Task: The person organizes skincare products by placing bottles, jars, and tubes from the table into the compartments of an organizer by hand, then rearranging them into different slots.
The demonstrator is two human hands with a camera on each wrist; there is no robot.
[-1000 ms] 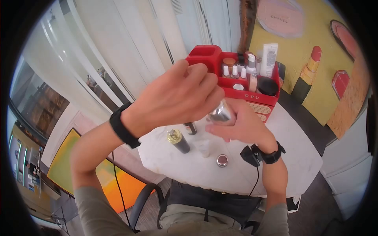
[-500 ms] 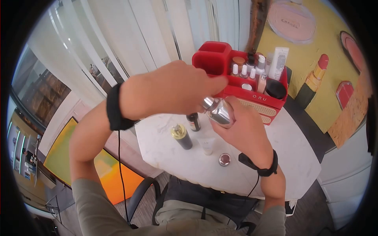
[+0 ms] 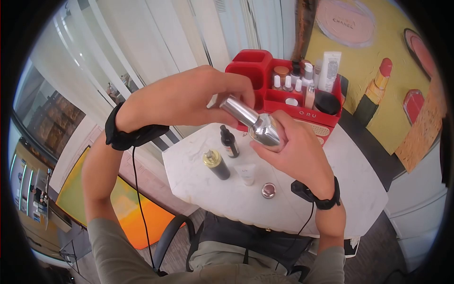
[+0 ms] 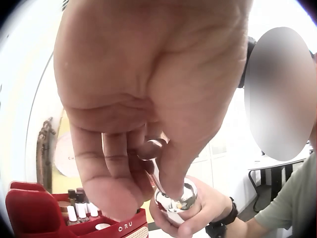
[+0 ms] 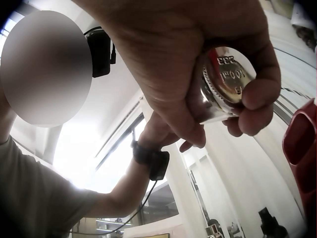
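My right hand [image 3: 302,149] grips a shiny silver bottle [image 3: 266,133], fingers wrapped round its rounded body. In the right wrist view its base [image 5: 229,82] faces the camera, with raised lettering on it. A silver cylindrical cap [image 3: 240,111] lines up with the bottle's neck, the bottle tilted with its top toward upper left. My left hand [image 3: 189,97] pinches the cap's outer end between thumb and fingers. In the left wrist view the thumb lies along the cap [image 4: 152,148], hiding part of it. Both hands are raised above the white table [image 3: 345,189].
On the table stand a dark dropper bottle [image 3: 229,142], a black bottle with a gold collar [image 3: 216,165], a small white tube [image 3: 247,175] and a round silver-rimmed item [image 3: 268,190]. Behind is a red organizer [image 3: 307,113] of cosmetics. Cables hang from both wrist cameras.
My left hand has turned and drawn back to the left, so the cap shows along its length. The silver bottle has stayed in my right hand, tilting a little.
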